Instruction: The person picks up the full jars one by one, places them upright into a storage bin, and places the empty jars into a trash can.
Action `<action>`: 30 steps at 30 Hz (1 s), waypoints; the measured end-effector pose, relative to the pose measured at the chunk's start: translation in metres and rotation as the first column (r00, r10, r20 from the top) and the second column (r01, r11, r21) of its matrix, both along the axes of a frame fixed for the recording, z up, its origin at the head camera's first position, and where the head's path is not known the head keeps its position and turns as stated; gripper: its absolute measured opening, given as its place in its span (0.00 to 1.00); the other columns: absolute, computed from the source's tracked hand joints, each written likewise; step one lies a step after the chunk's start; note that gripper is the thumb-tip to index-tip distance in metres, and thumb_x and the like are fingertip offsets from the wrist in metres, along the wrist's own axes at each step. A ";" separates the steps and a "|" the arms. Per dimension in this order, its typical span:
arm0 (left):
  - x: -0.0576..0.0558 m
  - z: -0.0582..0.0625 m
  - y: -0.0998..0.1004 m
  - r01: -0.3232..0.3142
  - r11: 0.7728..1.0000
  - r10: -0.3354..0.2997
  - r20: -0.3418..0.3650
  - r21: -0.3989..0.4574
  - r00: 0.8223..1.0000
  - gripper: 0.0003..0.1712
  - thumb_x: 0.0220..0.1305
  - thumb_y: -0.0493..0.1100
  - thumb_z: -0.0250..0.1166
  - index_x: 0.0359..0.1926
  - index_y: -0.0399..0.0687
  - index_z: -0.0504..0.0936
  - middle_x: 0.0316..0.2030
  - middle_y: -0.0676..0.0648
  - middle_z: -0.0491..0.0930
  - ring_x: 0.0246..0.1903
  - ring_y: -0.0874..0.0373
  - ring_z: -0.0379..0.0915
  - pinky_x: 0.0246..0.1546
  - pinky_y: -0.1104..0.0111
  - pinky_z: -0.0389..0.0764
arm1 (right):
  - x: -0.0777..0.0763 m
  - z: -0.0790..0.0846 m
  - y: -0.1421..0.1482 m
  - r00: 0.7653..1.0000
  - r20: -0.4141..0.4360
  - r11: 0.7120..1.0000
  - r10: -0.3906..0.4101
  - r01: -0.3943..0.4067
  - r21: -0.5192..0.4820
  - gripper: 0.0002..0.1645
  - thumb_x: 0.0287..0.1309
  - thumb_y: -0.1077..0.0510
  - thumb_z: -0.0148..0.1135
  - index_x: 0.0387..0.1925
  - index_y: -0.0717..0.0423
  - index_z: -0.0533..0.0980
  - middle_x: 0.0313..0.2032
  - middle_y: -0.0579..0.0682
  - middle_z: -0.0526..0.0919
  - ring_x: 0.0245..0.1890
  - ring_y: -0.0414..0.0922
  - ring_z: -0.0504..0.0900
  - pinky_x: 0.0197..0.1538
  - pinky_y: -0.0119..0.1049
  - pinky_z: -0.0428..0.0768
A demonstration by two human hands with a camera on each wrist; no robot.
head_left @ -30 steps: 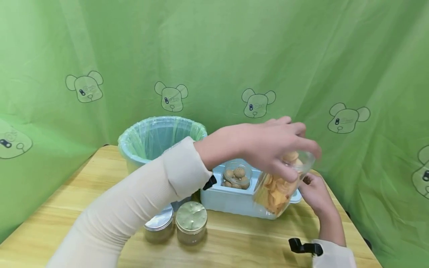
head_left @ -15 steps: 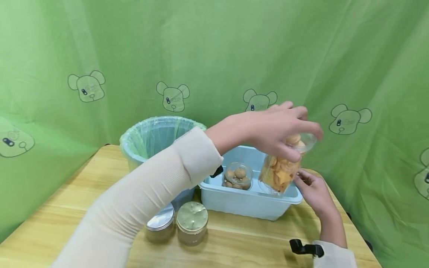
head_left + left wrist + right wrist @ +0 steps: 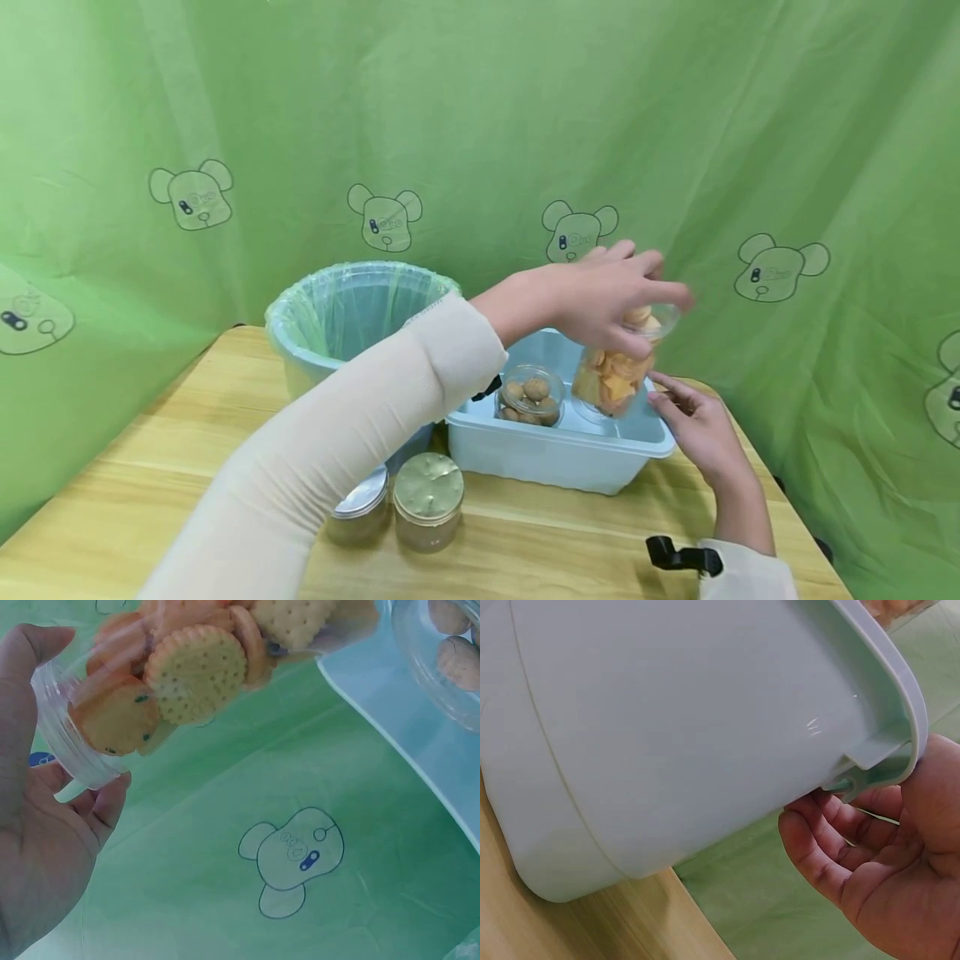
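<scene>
Jar of biscuits (image 3: 611,385) tilts within the right part of the blue tub (image 3: 551,462), beside the small jar (image 3: 529,397) of brown balls; whether its base touches the tub's floor cannot be told. The left hand (image 3: 603,302) arches over the top, spread about as wide as the mouth, thumb and fingers gripping opposite sides of the rim (image 3: 67,731). The right hand (image 3: 697,429) is closed at the tub's right end, fingers curled under the lip, and holds nothing else.

Its clear wall looks like smooth, fairly stiff plastic, so it would probably be slick and could dent under a hard squeeze. Packed close to the top, it is likely moderately light, though its load hangs well below this rim grip and may swing it. The biscuits look brittle and would chip if knocked. The raised rim seems the surest hold; cupping the body would steady it more.
</scene>
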State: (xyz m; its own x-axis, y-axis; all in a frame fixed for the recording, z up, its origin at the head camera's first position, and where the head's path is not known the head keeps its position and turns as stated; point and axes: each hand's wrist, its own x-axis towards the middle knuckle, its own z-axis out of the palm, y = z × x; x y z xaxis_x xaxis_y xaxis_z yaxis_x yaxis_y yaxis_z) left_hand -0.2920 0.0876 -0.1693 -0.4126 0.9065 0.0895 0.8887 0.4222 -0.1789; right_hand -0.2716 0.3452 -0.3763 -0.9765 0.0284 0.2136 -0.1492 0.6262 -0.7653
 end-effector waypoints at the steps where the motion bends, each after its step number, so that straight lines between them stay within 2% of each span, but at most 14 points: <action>1: -0.001 -0.002 0.001 -0.002 1.000 0.002 -0.001 -0.007 1.000 0.32 0.71 0.60 0.56 0.74 0.77 0.61 0.65 0.54 0.63 0.57 0.57 0.57 0.52 0.70 0.63 | 0.000 0.000 0.000 1.000 -0.004 1.000 0.000 0.000 0.000 0.35 0.77 0.42 0.51 0.75 0.56 0.66 0.56 0.62 0.79 0.43 0.36 0.77 0.37 0.32 0.78; 5: -0.002 -0.009 0.004 0.000 1.000 0.000 0.003 -0.028 1.000 0.32 0.72 0.60 0.56 0.74 0.77 0.61 0.65 0.54 0.63 0.55 0.57 0.56 0.49 0.71 0.63 | 0.001 0.001 0.000 1.000 -0.004 1.000 -0.003 0.003 -0.002 0.36 0.76 0.40 0.52 0.75 0.56 0.66 0.55 0.62 0.80 0.44 0.36 0.78 0.38 0.32 0.79; 12: -0.006 -0.028 0.007 0.015 0.999 -0.013 0.049 -0.050 0.999 0.34 0.71 0.59 0.58 0.75 0.75 0.61 0.66 0.54 0.63 0.56 0.58 0.56 0.51 0.71 0.63 | 0.001 0.000 0.002 1.000 0.001 1.000 -0.002 0.002 -0.017 0.35 0.77 0.41 0.52 0.75 0.55 0.66 0.56 0.62 0.79 0.43 0.38 0.77 0.37 0.33 0.78; 30: -0.019 -0.072 0.014 0.041 0.998 -0.035 0.104 -0.055 0.994 0.35 0.71 0.60 0.60 0.76 0.71 0.63 0.63 0.53 0.66 0.54 0.58 0.58 0.52 0.70 0.63 | 0.005 0.002 0.001 1.000 0.001 1.000 0.001 -0.001 -0.030 0.36 0.77 0.40 0.51 0.75 0.56 0.66 0.57 0.63 0.79 0.45 0.34 0.77 0.41 0.30 0.79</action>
State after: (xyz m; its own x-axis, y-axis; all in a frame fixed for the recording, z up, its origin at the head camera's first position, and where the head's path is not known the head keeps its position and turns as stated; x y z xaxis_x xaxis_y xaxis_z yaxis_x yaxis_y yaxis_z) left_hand -0.3114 0.1019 -0.2417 -0.3823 0.9240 -0.0043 0.9188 0.3796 -0.1085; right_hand -0.2667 0.3460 -0.3744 -0.9768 0.0343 0.2114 -0.1486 0.6025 -0.7841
